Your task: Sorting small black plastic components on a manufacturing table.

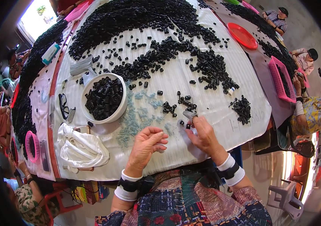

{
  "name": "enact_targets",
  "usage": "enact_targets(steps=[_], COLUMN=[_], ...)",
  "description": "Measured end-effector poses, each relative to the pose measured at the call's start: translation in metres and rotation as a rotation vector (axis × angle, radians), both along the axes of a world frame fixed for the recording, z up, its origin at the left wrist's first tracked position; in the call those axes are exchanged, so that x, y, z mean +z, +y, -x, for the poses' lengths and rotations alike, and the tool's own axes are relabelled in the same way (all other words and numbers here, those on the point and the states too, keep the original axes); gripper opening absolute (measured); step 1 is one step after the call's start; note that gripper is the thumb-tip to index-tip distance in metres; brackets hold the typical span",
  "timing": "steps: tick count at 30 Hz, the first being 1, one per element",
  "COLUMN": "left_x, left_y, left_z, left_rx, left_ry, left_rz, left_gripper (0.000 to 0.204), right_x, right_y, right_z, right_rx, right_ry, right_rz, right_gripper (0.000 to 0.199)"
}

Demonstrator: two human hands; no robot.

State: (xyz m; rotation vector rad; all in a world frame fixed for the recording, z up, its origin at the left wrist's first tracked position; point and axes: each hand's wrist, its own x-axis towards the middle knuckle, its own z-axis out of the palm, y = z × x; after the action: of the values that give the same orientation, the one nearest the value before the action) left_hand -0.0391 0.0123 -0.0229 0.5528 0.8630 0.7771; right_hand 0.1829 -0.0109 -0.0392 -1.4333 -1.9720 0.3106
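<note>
My left hand (147, 147) hovers over the near edge of the white cloth. Its thumb and index finger are pressed together, and whatever they pinch is too small to make out. My right hand (205, 136) is closed to the right of it, holding a small black plastic cap (188, 126). Something grey (189, 114) covers or sits at its index fingertip. Just beyond the hands lie a few loose black caps (169, 108). Tiny pale-teal pieces (138, 120) are scattered to the left. A white bowl (124, 101) full of black parts stands behind them.
Large heaps of black parts (130, 19) cover the far table. A smaller dark pile (241, 110) lies right. Black glasses (64, 107) and a bundled white cloth (81, 147) lie left. A red tray (242, 36) and pink basket (281, 81) stand right, where other people work.
</note>
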Motion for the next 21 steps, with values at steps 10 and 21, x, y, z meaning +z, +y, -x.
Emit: enact_targets(steps=[10,21], left_x=[-0.002,-0.007], left_y=[-0.001,0.001], left_z=[0.000,0.023], left_rx=[-0.081,0.181], left_ry=[-0.061,-0.138], left_rz=[-0.108,-0.027], left_gripper=[0.017,0.017], right_x=[0.042,0.013], right_y=[0.001,0.019], right_z=[0.042,0.035], right_rx=[0.322,0.120], right_ry=[0.144,-0.042], right_rz=[-0.112,-0.055], right_gripper=[0.038,0.029])
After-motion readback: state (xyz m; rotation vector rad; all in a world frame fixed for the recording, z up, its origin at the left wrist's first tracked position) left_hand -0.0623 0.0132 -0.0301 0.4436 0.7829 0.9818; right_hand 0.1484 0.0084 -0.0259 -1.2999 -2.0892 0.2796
